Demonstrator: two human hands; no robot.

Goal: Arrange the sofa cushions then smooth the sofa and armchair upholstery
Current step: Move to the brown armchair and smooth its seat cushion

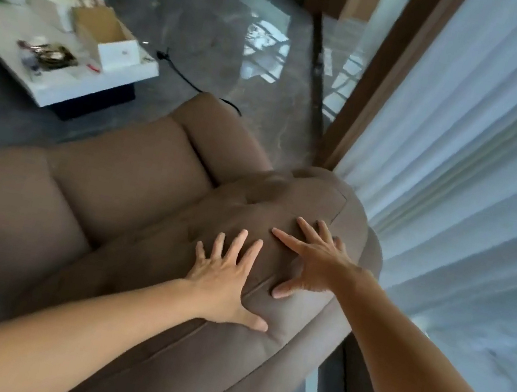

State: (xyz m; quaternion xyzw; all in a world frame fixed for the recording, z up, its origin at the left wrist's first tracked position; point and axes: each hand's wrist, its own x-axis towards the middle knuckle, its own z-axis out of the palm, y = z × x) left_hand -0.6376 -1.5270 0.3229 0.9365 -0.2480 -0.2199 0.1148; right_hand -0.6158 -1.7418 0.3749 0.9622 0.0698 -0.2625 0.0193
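A brown upholstered armchair (pixel 136 174) fills the middle of the head view, seen from behind its backrest. Both my hands lie flat on the top of the backrest cushion (pixel 311 201). My left hand (pixel 229 277) presses palm down with fingers spread, thumb out to the right. Just to its right, my right hand (pixel 311 260) rests on the same cushion with fingers spread and pointing left. Neither hand holds anything. The seat cushion and both padded arms lie beyond my hands.
A white low table (pixel 72 87) with an open cardboard box (pixel 106 34), bottles and small clutter stands at the upper left. Glossy grey floor (pixel 211 25) with a black cable (pixel 185 75) lies beyond the chair. White curtains (pixel 483 166) hang close on the right.
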